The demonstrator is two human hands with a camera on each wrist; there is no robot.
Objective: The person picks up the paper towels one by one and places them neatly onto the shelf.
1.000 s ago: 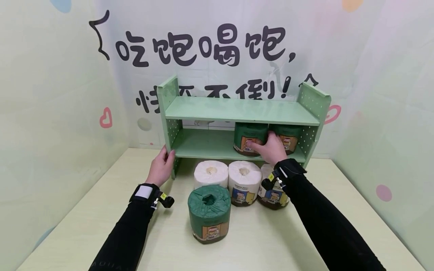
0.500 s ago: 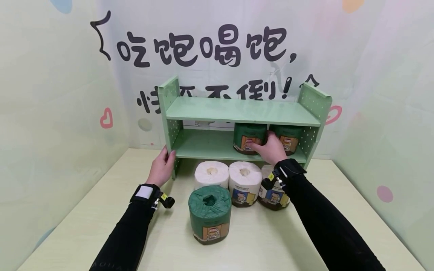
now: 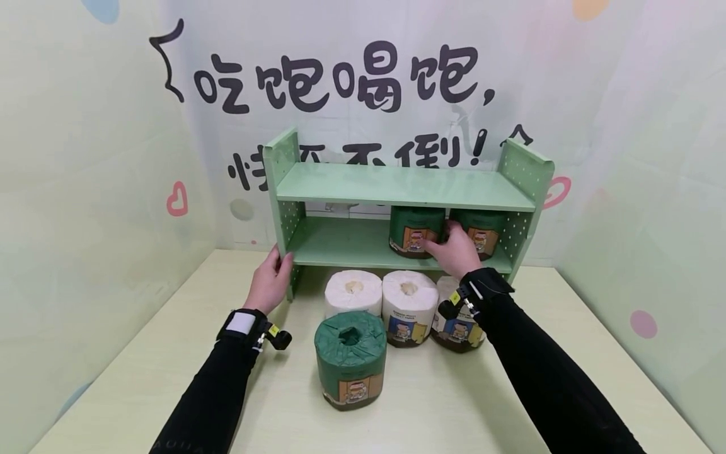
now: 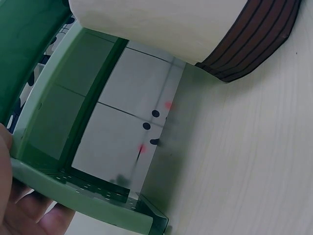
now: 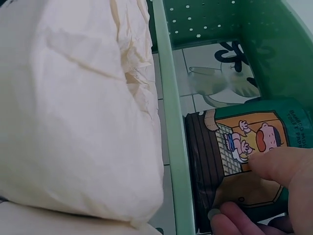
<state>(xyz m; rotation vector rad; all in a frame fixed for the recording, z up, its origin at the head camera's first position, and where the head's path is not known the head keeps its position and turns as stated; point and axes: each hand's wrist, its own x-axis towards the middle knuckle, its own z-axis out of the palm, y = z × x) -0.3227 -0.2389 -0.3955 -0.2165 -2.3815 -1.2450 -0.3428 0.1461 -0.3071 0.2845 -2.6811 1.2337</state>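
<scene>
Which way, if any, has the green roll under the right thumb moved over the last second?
Yes, slightly: in the head view, the green roll now sits a touch farther back from the front edge of the green shelf.

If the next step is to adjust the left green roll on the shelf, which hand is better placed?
Probably the right hand: it holds the green roll, thumb on its front. The left hand grips the shelf's left side panel, away from that roll.
</scene>
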